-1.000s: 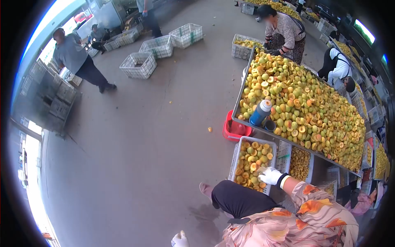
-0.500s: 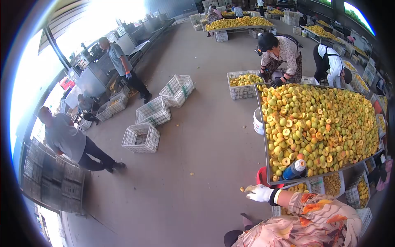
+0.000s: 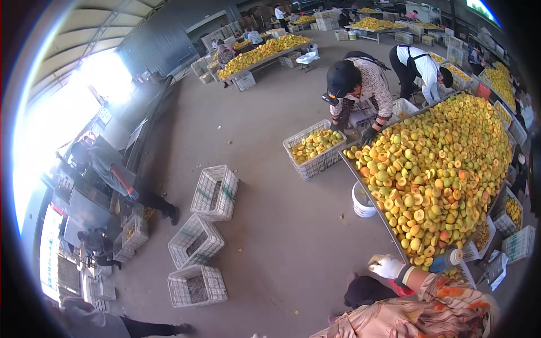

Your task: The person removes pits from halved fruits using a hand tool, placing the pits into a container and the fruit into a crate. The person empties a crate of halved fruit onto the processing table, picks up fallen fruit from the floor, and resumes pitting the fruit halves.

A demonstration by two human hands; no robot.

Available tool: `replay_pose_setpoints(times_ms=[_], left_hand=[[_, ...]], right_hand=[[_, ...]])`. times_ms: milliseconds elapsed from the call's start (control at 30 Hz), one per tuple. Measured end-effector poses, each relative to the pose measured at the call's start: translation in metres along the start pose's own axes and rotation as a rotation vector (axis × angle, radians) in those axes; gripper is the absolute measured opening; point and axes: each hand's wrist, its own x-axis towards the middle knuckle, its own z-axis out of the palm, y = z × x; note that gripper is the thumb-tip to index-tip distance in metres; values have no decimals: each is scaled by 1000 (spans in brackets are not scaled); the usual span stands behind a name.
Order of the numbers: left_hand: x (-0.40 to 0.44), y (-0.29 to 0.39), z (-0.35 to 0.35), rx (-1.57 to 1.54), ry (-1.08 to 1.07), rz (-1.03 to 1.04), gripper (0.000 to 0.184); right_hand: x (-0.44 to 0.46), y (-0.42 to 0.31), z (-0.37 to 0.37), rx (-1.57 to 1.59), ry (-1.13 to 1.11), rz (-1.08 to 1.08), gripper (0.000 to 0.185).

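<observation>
My right hand, in a white glove with a dark band at the wrist, is raised beside the near-left corner of a table. Its fingers are curled together, and anything between them is hidden. Halved yellow fruit, like peaches or apricots, is heaped on the metal-edged table. A blue bottle with a pale cap lies near that corner. Under my wrist shows part of a red container. At the bottom edge a sliver of white may be my left glove; its fingers are not visible.
Several white crates stand on the floor at left. Across the table a co-worker in a dark cap bends by a fruit-filled crate. A white bucket stands beside the table. Other people are at left.
The view has swung, so crates and people at left sit lower. My right hand has drawn closer to the table corner, its fingers more curled. The co-worker's hands remain near the crate and table edge.
</observation>
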Motion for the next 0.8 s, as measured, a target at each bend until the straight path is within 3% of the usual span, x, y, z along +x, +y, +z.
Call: replay_pose_setpoints(times_ms=[33,100,133,167,233,267,333,367,467,533,600,667,733,767,800], left_hand=[[72,30,-18,-7,-50,-1,47],[195,100,-38,103,350,354,39],[208,197,-107,100,100,161,53],[253,248,-128,47,-2,161,65],[345,327,-124,86,85,380,70],[384,372,-121,156,81,450,76],[461,454,-110,324,-38,587,88],[484,498,-110,344,-54,661,88],[577,612,-85,476,-139,831,85],[647,679,-59,451,-135,971,80],[717,748,-31,469,-112,1075,77],[783,819,-9,558,-123,1183,72],[857,878,29,633,-32,1359,64],[911,901,75,490,-48,1329,71],[915,955,49,802,-200,1320,64]], right_hand=[[16,6,-5,44,36,25,26],[56,14,-9,130,85,133,25],[78,13,-11,172,87,221,24],[103,11,-15,149,107,236,24],[159,29,-3,82,80,260,26],[199,35,-5,8,81,252,26],[268,13,-22,165,-34,461,28],[299,11,-26,149,32,415,20],[363,23,-18,629,147,532,10],[372,37,-1,503,158,498,7],[399,-7,-30,330,50,733,14],[411,9,-11,336,24,769,22],[424,-1,18,585,298,1003,16],[432,-6,28,615,322,1123,18],[448,-28,29,699,352,1294,22]])
